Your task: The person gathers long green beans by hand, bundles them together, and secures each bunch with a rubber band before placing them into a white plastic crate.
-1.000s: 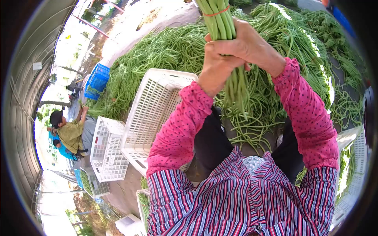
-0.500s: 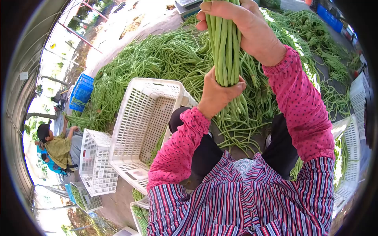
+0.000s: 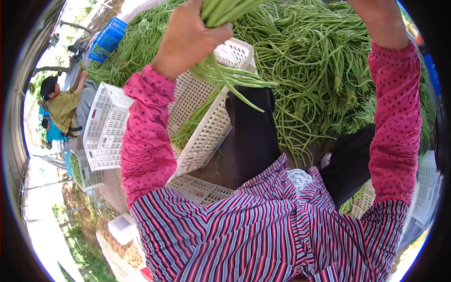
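My left hand (image 3: 188, 40) is closed round a bunch of long beans (image 3: 230, 10) at the top of the view. The bunch's loose ends hang below the hand, over a white crate (image 3: 206, 129) that has more beans along its inner side. At the upper right edge, my right hand (image 3: 381, 21) shows only its back and wrist. Its fingers lie outside the view. A large heap of long beans (image 3: 319, 61) spreads over the ground in front of me, between and beyond my knees.
Another white crate (image 3: 104, 127) stands at left, near a seated person (image 3: 66, 108) in a dark cap. A blue crate (image 3: 107, 40) sits at the heap's left edge. White crates (image 3: 425, 188) are also at far right.
My left hand has carried the bean bunch up and left, over the white crate. The right hand has let go of the bunch and moved right. The view has shifted.
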Demonstrator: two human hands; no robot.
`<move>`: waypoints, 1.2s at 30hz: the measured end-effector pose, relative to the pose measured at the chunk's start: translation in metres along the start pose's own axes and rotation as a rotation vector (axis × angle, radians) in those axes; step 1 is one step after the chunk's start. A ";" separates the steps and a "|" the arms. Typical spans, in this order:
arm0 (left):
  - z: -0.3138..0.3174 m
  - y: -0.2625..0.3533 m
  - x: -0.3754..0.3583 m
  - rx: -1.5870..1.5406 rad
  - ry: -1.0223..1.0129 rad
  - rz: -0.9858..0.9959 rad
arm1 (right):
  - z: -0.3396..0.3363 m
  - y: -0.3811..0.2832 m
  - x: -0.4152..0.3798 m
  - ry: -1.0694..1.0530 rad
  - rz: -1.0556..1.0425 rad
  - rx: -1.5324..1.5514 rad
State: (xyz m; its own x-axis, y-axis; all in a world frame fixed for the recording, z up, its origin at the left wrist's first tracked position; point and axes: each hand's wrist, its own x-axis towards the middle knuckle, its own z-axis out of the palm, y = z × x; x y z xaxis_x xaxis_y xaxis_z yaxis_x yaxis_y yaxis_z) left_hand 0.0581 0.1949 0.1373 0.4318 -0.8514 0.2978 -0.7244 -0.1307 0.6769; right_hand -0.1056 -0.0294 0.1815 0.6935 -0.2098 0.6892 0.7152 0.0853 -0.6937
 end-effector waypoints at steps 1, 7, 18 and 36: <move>-0.018 -0.006 -0.008 0.104 0.040 -0.025 | 0.005 0.013 0.006 -0.018 0.046 0.014; -0.107 -0.088 -0.082 0.526 0.067 -0.197 | 0.066 0.148 0.028 0.247 0.644 0.570; -0.047 -0.365 -0.219 0.259 -0.149 -0.666 | 0.080 0.363 -0.021 0.123 1.428 0.200; 0.136 -0.539 -0.135 0.326 -0.220 -0.668 | 0.016 0.338 -0.078 -0.262 0.392 -1.213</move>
State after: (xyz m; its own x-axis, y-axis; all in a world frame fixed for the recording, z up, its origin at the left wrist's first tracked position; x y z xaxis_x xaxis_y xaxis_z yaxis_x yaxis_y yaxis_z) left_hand 0.3167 0.3112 -0.3591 0.7408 -0.6162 -0.2676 -0.4841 -0.7658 0.4234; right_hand 0.0828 0.0312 -0.1033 0.9318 -0.1649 0.3233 0.0239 -0.8610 -0.5080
